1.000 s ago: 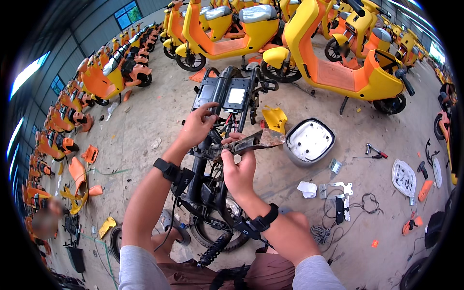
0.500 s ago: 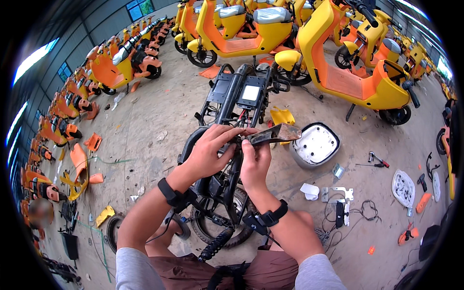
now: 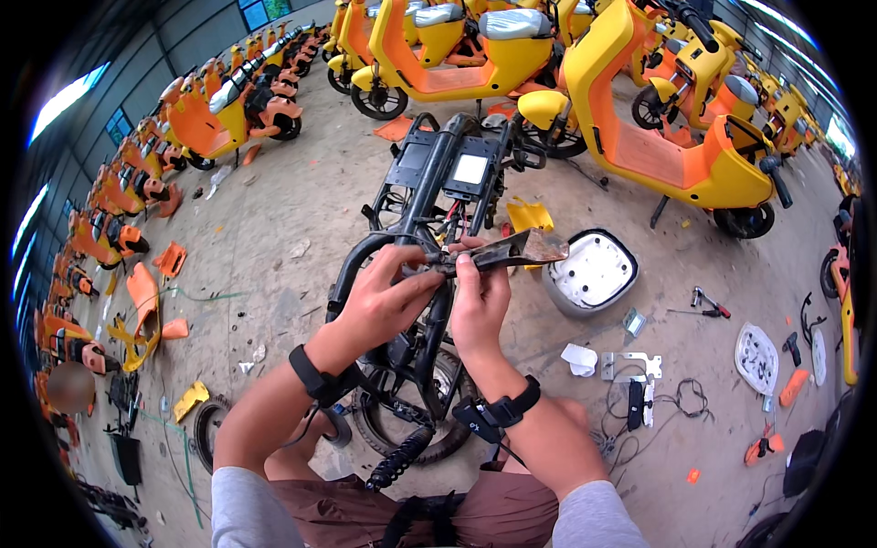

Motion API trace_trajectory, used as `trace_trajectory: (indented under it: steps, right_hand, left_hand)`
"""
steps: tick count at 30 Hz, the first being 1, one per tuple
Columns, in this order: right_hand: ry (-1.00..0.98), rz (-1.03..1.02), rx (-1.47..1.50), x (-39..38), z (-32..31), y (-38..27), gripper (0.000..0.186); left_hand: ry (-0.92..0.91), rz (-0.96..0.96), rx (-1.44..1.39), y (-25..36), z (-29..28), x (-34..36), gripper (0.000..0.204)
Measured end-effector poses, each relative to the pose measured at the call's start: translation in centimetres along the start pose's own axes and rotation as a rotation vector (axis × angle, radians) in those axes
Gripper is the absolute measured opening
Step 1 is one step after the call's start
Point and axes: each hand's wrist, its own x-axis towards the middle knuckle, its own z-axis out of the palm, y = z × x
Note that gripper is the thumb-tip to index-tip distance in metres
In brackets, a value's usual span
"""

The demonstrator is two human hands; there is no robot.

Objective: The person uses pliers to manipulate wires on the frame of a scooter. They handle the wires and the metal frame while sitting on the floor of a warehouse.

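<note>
My right hand (image 3: 481, 297) grips a long dark metal part (image 3: 519, 249) with a flared, scuffed end pointing right; its exact kind is unclear. At the part's narrow left end, the fingers of my left hand (image 3: 382, 290) are bent and pinched together, partly hiding what lies between them. Both hands are over a stripped black scooter frame (image 3: 437, 187), which stretches away from me. Red wires (image 3: 452, 212) show in the frame just beyond my fingers. A wheel (image 3: 448, 438) and a black coil-spring shock absorber (image 3: 402, 457) are at its near end, close to my legs.
Right of the frame sit a white-lined seat bucket (image 3: 630, 283) and a yellow cover piece (image 3: 528, 216). Farther right lie a ratchet tool (image 3: 711, 303), metal bracket plates (image 3: 650, 365) and loose cables (image 3: 692, 398). Yellow-orange scooters (image 3: 681, 160) stand behind; orange panels (image 3: 144, 297) lie left.
My left hand has shifted slightly left and down, its fingers now more bent at the part's end. My right hand keeps hold of the dark metal part. The view has tilted slightly.
</note>
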Motion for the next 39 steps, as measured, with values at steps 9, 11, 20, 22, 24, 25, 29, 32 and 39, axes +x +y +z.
trace_trajectory:
  steps: [9, 11, 20, 22, 24, 25, 29, 32, 39]
  right_hand:
    - [-0.019, 0.027, 0.008, -0.1, 0.2, -1.1, 0.021]
    - [-0.008, -0.017, -0.037, 0.0, 0.1, -0.7, 0.019]
    - [0.019, -0.07, -0.099, 0.2, -0.3, -1.1, 0.019]
    - [0.019, -0.059, -0.075, 0.1, 0.0, -0.8, 0.017]
    - [0.016, -0.03, -0.028, 0.1, 0.2, -1.0, 0.017]
    - [0.03, -0.023, -0.02, 0.0, 0.4, -0.8, 0.017]
    - [0.035, -0.023, -0.038, 0.1, 0.4, -0.3, 0.02]
    - [0.023, -0.024, -0.06, 0.3, 0.2, -0.7, 0.02]
    - [0.027, -0.029, -0.044, 0.1, 0.9, -0.6, 0.021]
  left_hand:
    - [-0.092, -0.204, -0.048, 2.9, -1.2, -6.6, 0.021]
    - [-0.079, -0.473, -0.106, 3.4, -1.7, -8.0, 0.02]
    - [0.147, -1.244, -0.608, -2.0, -4.8, -10.8, 0.035]
    - [0.157, -1.319, -0.629, -5.4, -4.8, -10.8, 0.035]
    - [0.145, -1.38, -0.671, -8.3, -4.5, -9.0, 0.031]
    - [0.14, -1.377, -0.687, -9.9, -4.5, -8.4, 0.031]
    - [0.158, -1.404, -0.678, -13.5, -3.1, -3.6, 0.038]
    - [0.043, -1.316, -0.427, -13.9, -1.1, -0.2, 0.045]
    - [-0.053, -0.805, -0.142, -12.3, 2.9, 3.6, 0.04]
